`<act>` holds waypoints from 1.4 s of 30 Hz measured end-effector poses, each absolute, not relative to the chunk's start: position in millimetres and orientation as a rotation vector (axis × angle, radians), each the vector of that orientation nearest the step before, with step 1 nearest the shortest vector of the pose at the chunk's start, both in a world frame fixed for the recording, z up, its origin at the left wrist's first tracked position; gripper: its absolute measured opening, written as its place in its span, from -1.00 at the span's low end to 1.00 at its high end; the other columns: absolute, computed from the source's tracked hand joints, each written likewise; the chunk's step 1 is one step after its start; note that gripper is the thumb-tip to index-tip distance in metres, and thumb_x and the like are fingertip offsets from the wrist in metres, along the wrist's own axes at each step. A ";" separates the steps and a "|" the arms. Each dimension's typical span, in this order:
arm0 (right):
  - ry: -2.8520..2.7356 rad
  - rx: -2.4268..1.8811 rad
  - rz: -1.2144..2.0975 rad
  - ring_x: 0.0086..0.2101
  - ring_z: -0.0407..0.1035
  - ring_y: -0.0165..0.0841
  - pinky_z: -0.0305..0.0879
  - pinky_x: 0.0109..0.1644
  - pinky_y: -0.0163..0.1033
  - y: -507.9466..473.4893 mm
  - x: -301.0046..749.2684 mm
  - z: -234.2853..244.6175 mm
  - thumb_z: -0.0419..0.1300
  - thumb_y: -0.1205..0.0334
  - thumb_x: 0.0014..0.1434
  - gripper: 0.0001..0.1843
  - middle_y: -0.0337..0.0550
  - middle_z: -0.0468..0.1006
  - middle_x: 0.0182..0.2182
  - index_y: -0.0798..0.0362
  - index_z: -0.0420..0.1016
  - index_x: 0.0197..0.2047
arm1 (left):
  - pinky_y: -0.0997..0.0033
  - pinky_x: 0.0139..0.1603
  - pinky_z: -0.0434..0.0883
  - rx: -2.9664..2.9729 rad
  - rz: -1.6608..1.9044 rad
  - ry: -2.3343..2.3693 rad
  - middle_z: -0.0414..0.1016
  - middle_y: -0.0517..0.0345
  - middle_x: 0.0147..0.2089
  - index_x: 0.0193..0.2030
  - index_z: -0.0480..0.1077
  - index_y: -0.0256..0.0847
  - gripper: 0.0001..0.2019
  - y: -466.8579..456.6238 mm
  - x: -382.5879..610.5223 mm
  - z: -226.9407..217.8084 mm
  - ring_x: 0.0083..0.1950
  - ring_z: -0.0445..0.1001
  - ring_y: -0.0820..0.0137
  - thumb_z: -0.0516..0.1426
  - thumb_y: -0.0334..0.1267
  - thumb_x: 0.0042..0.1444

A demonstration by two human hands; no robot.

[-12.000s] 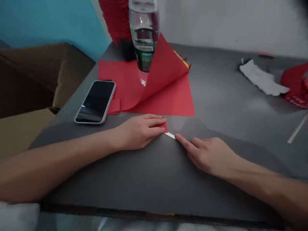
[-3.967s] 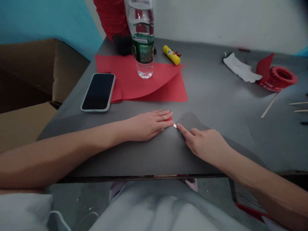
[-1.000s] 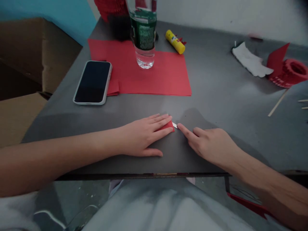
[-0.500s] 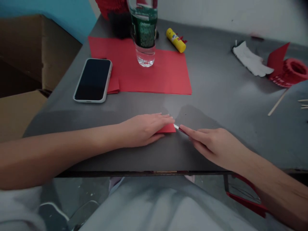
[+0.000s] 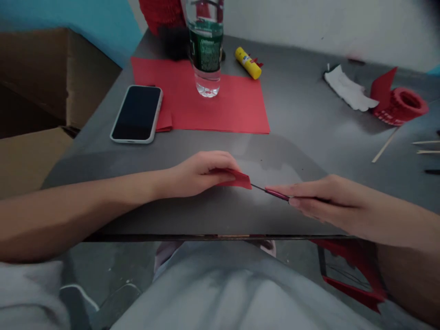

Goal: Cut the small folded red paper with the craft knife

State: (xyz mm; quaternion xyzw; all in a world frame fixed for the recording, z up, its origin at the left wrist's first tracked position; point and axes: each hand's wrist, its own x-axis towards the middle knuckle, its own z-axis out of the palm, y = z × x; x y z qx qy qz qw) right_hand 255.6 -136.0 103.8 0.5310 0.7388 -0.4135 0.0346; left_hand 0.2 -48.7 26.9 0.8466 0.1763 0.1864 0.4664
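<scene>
From the remote station I log the left hand point(image 5: 206, 172) pinching a small folded red paper piece point(image 5: 242, 180) between thumb and fingers, above the flat grey tabletop point(image 5: 206, 217), near its front edge. The right hand point(image 5: 316, 199) grips a slim knife-like tool with a dark red handle point(image 5: 277, 195); its thin blade points at the paper's right edge. I cannot tell whether the tip sits inside the fold. Risks, my judgement: a slack pinch could let the paper slip and tear crookedly; overpushing could drive the blade toward the left fingertips.

Sm. folded red paper point(image 5: 239, 179), tilted, maroon-hndl. knife point(image 5: 277, 195), thin, tip at paper's edge
</scene>
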 end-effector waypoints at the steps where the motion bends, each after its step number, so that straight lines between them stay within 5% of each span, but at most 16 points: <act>1: 2.199 1.664 -1.359 -0.66 0.19 -0.51 0.13 -0.62 -0.41 -136.8 257.1 103.7 -0.07 0.07 0.25 -0.55 -0.33 0.39 -0.61 -0.09 0.34 0.16 | 0.52 -0.11 0.36 2.068 0.448 0.451 0.48 0.10 -0.17 -0.16 0.43 -0.26 -0.84 -48.6 0.0 27.1 -0.16 0.45 0.45 0.04 -0.35 0.20; 8: 1.959 1.936 -1.586 -0.59 0.30 -0.47 0.24 -0.57 -0.39 -141.4 275.4 90.8 0.02 0.01 0.20 -0.52 -0.22 0.49 -0.54 0.02 0.40 0.12 | 0.46 -0.12 0.36 2.190 0.418 0.740 0.46 0.18 -0.08 0.11 0.25 -0.11 -0.65 -44.7 -1.8 20.2 -0.11 0.44 0.40 0.06 -0.30 0.17; 15: 2.453 1.740 -1.028 -0.18 0.44 -0.37 0.34 -0.16 -0.30 -152.7 272.0 59.2 -0.08 0.19 0.27 -0.55 -0.17 0.53 -0.07 -0.08 0.26 0.20 | 0.13 0.04 0.32 2.826 0.537 0.736 0.40 -0.07 -0.01 -0.17 0.42 -0.25 -0.81 -35.7 2.2 -0.1 0.02 0.37 0.18 0.02 -0.30 0.17; 19: 2.641 1.582 -0.259 -0.57 0.33 -0.48 0.13 -0.50 -0.38 -170.4 256.1 41.0 -0.08 0.22 0.27 -0.54 -0.25 0.49 -0.51 -0.04 0.22 0.22 | 0.24 0.16 0.30 2.866 0.541 0.482 0.44 -0.05 0.03 -0.10 0.40 -0.30 -0.77 -37.2 0.3 -3.0 0.15 0.34 0.26 -0.03 -0.33 0.22; 22: 2.676 1.460 0.030 -0.64 0.22 -0.51 -0.06 -0.57 -0.36 -180.0 247.3 34.3 -0.08 0.23 0.27 -0.56 -0.30 0.38 -0.61 -0.01 0.27 0.20 | 0.28 0.19 0.29 2.865 0.471 0.414 0.37 -0.09 0.13 0.03 0.34 -0.33 -0.70 -40.7 -2.8 -1.2 0.22 0.27 0.27 0.01 -0.26 0.21; 42: 2.694 1.497 0.200 -0.67 0.17 -0.52 -0.24 -0.58 -0.29 -180.3 242.7 23.9 -0.05 0.25 0.24 -0.56 -0.34 0.30 -0.65 0.05 0.32 0.17 | 0.31 0.17 0.34 2.939 0.516 0.399 0.37 -0.05 0.13 0.05 0.35 -0.32 -0.70 -44.1 -1.4 -1.5 0.18 0.33 0.28 -0.02 -0.27 0.24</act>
